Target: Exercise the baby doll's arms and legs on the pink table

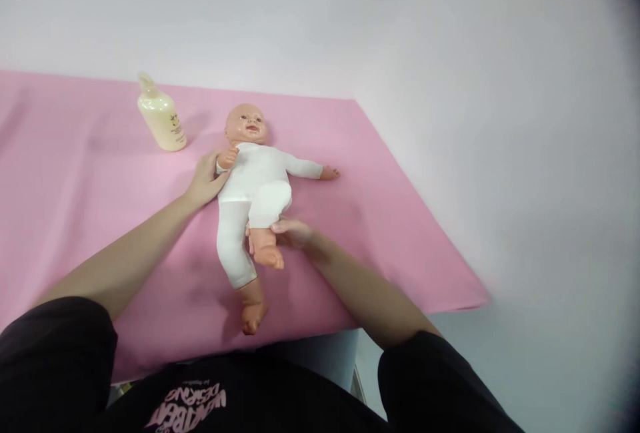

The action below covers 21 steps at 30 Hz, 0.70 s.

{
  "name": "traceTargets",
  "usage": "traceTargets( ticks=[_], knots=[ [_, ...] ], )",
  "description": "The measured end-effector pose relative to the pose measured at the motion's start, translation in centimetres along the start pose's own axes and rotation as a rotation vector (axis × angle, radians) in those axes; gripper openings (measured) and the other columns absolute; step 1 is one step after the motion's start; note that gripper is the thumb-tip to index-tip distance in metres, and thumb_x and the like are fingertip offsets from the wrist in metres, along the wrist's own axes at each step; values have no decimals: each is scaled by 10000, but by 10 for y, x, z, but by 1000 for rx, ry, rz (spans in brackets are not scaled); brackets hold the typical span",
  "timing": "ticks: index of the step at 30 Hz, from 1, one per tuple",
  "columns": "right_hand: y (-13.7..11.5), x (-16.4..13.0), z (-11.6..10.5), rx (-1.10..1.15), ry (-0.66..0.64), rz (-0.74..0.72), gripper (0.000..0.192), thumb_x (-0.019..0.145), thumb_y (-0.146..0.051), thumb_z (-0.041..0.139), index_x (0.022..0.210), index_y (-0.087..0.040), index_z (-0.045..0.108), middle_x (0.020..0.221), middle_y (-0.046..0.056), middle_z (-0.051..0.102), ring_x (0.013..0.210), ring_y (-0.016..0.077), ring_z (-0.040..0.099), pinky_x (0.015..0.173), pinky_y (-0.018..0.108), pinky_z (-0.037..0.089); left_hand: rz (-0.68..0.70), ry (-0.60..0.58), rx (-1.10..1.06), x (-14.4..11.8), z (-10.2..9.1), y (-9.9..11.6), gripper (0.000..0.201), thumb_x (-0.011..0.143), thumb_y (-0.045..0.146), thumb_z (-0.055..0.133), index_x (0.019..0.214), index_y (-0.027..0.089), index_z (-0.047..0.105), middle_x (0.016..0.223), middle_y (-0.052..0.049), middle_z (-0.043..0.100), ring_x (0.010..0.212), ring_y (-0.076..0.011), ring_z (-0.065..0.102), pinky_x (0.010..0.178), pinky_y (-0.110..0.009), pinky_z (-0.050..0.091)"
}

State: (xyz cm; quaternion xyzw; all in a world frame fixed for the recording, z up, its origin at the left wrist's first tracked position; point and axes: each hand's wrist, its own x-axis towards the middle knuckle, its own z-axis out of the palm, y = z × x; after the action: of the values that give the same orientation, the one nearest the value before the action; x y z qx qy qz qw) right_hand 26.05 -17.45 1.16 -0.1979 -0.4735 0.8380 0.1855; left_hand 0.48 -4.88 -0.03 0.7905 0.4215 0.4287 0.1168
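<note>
A baby doll (257,169) in a white cloth suit lies on its back on the pink table cover (320,286), head toward the wall. My left hand (206,178) is at the doll's side by its bent arm, thumb against the torso; some of its fingers are hidden behind the doll's arm. Wrapped round the doll's raised lower leg is my right hand (293,231), its thumb on the shin and fingertips showing on the far side. That leg is bent at the knee, while the other lies stretched toward me.
A pump bottle (164,121) of pale yellow liquid stands left of the doll's head. Pale walls (475,119) rise behind the table and to its right. The table's front edge is close to my body.
</note>
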Motion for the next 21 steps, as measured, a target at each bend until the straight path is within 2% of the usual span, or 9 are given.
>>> traceTargets(
  ticks=[3, 7, 13, 21],
  knots=[
    [4, -1, -4, -53, -182, -17, 467, 781, -501, 793, 1019, -129, 641, 939, 77, 732, 845, 173, 662, 726, 271, 487, -8, -4, 8, 0, 0, 0, 524, 921, 560, 578, 1301, 199, 582, 1258, -155, 681, 1198, -350, 627, 1089, -563, 464],
    [3, -1, -5, -119, -273, 25, 553, 718, -480, 863, 1062, -85, 683, 1099, 132, 743, 906, 170, 649, 702, 239, 470, -16, -1, 18, 0, 0, -1, 550, 919, 605, 571, 1290, 199, 589, 1246, -151, 686, 1186, -343, 630, 1084, -547, 466],
    [4, -1, -5, -118, -273, 4, 587, 756, -467, 824, 1164, -67, 687, 1192, 168, 742, 948, 182, 669, 704, 242, 450, 10, -1, 20, 0, 0, -1, 550, 935, 595, 538, 1305, 190, 574, 1253, -161, 683, 1175, -342, 629, 1074, -544, 470],
    [7, 0, -6, -54, -230, -51, 583, 753, -535, 766, 1107, -87, 646, 979, 146, 772, 973, 243, 716, 734, 286, 473, -6, -3, 2, 0, -1, 1, 527, 926, 568, 561, 1302, 200, 565, 1255, -158, 675, 1190, -346, 619, 1081, -550, 457]
  ],
)
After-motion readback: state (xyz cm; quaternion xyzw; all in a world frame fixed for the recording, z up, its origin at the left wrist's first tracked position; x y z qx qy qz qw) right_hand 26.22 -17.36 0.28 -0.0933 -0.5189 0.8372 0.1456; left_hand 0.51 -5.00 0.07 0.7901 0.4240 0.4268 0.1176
